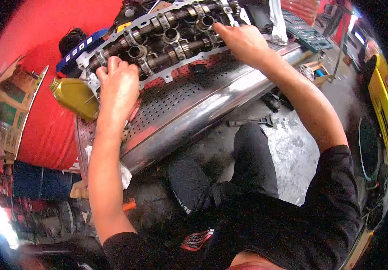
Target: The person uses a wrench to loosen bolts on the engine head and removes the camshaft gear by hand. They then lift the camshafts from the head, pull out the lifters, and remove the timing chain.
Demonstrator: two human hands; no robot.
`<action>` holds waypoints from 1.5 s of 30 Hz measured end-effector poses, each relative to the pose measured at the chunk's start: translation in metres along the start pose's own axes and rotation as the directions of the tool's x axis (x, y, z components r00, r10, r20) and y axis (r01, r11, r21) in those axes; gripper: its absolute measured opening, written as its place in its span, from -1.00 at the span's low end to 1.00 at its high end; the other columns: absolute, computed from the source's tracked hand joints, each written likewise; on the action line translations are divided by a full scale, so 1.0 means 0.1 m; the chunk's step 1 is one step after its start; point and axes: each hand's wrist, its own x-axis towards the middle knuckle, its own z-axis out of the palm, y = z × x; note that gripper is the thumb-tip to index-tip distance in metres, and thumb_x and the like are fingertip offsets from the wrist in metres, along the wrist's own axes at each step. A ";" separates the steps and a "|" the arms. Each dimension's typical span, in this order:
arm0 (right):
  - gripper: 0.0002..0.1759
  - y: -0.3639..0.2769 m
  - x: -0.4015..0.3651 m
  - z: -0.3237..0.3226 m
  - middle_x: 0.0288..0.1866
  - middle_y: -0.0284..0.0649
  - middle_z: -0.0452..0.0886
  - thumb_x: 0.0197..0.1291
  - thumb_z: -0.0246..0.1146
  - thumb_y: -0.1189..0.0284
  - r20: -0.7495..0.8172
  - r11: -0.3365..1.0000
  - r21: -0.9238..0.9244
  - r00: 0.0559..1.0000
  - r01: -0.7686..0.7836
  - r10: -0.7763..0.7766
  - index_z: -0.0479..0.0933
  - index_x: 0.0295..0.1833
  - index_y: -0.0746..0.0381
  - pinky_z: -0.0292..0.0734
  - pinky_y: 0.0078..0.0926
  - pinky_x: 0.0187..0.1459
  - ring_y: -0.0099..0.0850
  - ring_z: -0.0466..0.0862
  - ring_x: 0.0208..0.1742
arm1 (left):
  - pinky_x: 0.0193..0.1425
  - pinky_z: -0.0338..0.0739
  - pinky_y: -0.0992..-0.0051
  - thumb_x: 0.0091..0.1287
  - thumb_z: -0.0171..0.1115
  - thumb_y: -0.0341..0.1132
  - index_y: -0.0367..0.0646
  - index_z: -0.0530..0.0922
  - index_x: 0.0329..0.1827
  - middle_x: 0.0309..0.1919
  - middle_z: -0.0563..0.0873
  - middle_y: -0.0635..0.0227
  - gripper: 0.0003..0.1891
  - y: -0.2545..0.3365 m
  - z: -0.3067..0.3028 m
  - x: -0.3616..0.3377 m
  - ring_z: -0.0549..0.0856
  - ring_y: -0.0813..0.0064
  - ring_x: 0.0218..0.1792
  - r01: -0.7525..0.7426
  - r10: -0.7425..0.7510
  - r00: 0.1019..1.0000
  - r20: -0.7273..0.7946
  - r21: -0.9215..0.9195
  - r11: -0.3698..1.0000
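A cylinder head (171, 56) with camshafts and several round tubes lies slantwise on a perforated metal bench top (176, 96). My left hand (119, 81) is at its left end, fingers curled down over the near edge; the fingertips are partly hidden. At the right part of the cylinder head, my right hand (243, 42) has its fingers bent against it, beside the rightmost tube (207, 21). The undersides of those fingers are out of sight. A gold-green plastic bottle (74, 96) lies tilted just left of my left wrist.
A blue case (83, 49) sits behind the left end. Right of the bench is an open socket set (306, 33). A wrench (252, 121) lies on the floor near my knee. On the left stand a red drum (49, 130) and a cardboard box (11, 108).
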 end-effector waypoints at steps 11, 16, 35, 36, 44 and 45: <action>-0.67 0.08 -0.07 0.07 -0.30 -0.07 0.75 0.24 0.22 0.52 -0.099 0.995 0.101 0.995 0.016 -0.006 0.35 0.09 0.16 0.65 -0.02 -0.32 -0.03 0.79 -0.27 | 0.20 0.34 0.04 0.13 0.26 -0.48 -0.22 0.68 -0.21 -0.10 0.69 0.21 -0.83 0.02 0.11 -0.13 0.53 0.16 0.18 0.012 -0.023 0.990 -0.139 -0.078 0.997; -0.75 0.02 0.00 -0.01 -0.36 -0.07 0.73 0.33 0.09 0.50 -0.094 0.998 -0.032 0.994 0.052 -0.054 0.37 0.10 0.12 0.65 -0.03 -0.33 0.00 0.77 -0.31 | 0.17 0.36 0.01 0.18 0.21 -0.43 -0.22 0.70 -0.27 -0.21 0.71 0.18 -0.86 0.06 0.19 -0.09 0.55 0.16 0.13 0.042 -0.049 0.989 -0.137 -0.056 0.998; -0.61 -0.75 -1.20 0.13 0.28 -0.17 0.68 0.25 0.34 0.68 -0.271 0.669 0.738 0.946 0.086 0.178 0.56 0.19 0.26 0.61 -0.49 -0.01 -0.39 0.72 0.08 | 0.19 0.60 0.19 0.25 0.21 -0.54 -0.13 0.70 0.11 -0.12 0.78 0.03 -0.64 -0.93 -0.19 -1.85 0.73 0.07 0.00 0.564 -0.387 0.820 0.422 -0.479 0.673; -0.63 -0.87 -1.27 0.17 0.28 -0.15 0.68 0.24 0.34 0.69 -0.231 0.637 0.769 0.952 0.053 0.200 0.56 0.15 0.28 0.61 -0.48 0.00 -0.38 0.72 0.05 | 0.28 0.54 0.19 0.16 0.21 -0.58 -0.14 0.72 0.09 -0.11 0.77 0.04 -0.59 -0.88 -0.13 -1.92 0.67 0.09 0.08 0.410 -0.285 0.898 0.335 -0.401 0.819; -0.77 -1.50 -1.34 0.21 0.20 -0.04 0.69 0.14 0.33 0.71 -0.174 0.543 0.833 0.982 0.104 0.079 0.57 -0.08 0.30 0.64 -0.24 0.10 -0.06 0.73 0.11 | 0.27 0.54 0.19 0.30 0.22 -0.49 -0.10 0.74 0.09 -0.07 0.76 0.04 -0.68 -0.99 0.13 -1.79 0.66 0.05 0.09 0.524 -0.393 0.844 0.365 -0.405 0.749; -0.76 -1.55 -1.31 0.19 0.20 -0.06 0.69 0.13 0.32 0.71 -0.186 0.551 0.825 0.981 0.127 0.052 0.57 -0.09 0.29 0.64 -0.22 0.08 -0.06 0.73 0.10 | 0.26 0.55 0.20 0.32 0.23 -0.47 -0.09 0.74 0.10 -0.06 0.76 0.04 -0.69 -0.99 0.18 -1.70 0.66 0.05 0.09 0.466 -0.353 0.875 0.333 -0.379 0.799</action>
